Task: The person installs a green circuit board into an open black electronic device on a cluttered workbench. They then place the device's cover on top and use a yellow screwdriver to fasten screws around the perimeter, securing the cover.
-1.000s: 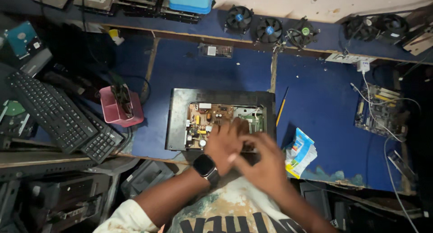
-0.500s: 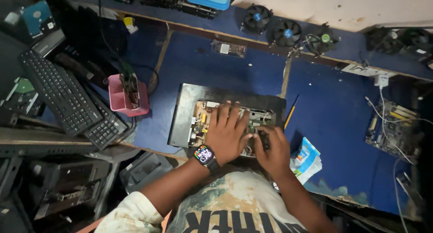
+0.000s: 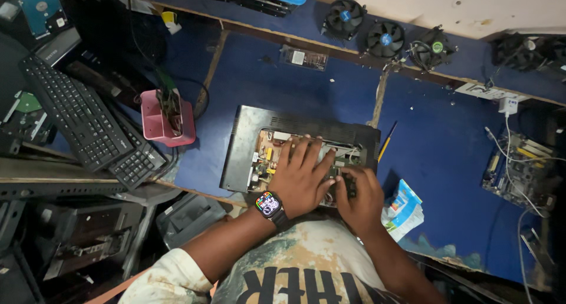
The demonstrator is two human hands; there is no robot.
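my left hand (image 3: 302, 175) lay flat, fingers spread, on the fragile circuit board (image 3: 266, 161) in the open metal case (image 3: 244, 145) mid-frame — my right hand (image 3: 361, 197) curled beside it, grip hidden — best held by its stiff edges.

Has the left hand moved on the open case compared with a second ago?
Yes. The left hand now lies flat across the circuit board, farther toward the case's back edge. Before, it was bunched at the near edge beside the right hand.
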